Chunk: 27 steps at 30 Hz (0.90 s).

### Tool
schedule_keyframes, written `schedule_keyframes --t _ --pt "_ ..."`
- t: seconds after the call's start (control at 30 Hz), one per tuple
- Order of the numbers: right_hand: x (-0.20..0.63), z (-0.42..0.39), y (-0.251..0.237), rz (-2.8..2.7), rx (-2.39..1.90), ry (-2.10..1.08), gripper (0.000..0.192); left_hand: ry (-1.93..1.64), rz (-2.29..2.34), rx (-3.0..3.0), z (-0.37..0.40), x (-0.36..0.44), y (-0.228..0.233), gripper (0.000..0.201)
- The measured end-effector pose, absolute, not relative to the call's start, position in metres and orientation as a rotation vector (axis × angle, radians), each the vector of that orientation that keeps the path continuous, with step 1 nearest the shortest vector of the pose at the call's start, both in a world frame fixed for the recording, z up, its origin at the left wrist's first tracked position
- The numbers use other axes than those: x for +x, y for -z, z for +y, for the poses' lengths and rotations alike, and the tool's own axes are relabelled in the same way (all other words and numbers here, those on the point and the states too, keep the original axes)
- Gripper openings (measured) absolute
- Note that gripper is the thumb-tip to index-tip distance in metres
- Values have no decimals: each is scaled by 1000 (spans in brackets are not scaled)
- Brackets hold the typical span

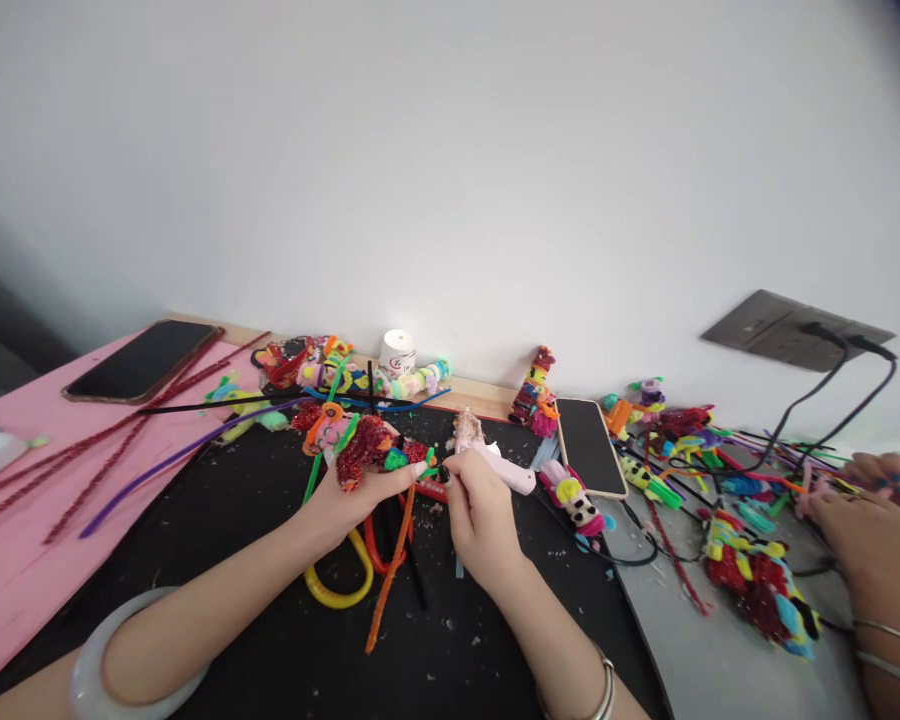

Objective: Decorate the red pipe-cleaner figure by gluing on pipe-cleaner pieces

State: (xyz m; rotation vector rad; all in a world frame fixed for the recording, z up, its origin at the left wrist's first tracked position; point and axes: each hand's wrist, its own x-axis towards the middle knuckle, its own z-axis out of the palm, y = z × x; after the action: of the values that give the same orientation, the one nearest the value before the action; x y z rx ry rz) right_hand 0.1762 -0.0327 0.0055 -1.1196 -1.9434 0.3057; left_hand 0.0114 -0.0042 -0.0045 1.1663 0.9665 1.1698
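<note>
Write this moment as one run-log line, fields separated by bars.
left hand: holds pipe-cleaner figure | right hand: pinches its end | glue gun: on black mat | co-worker's hands: far right

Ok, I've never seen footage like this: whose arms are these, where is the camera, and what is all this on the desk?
One picture, from a camera worn on a person's head, looking down at their own bare hands. The left hand holds a red and green pipe-cleaner figure; the right hand pinches at its end. Beneath lies a black mat with loose pipe cleaners, a pink glue gun, finished figures along the wall and two phones. At far right, a co-worker's hands work on their own pieces.
</note>
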Motion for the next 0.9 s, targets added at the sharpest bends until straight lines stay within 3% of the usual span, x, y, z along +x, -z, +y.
schedule_keyframes --t 0.5,0.67,0.9 --pt "175 -34 -7 -1897 -1127 -460 17 -1144 935 1114 -5 12 1 30" --pt "173 -34 -6 -1904 -1127 -392 18 -1098 933 1194 -6 12 -2 23" --pt "172 -33 -2 -1879 -1107 -296 19 -1122 944 1200 -4 12 -1 28"
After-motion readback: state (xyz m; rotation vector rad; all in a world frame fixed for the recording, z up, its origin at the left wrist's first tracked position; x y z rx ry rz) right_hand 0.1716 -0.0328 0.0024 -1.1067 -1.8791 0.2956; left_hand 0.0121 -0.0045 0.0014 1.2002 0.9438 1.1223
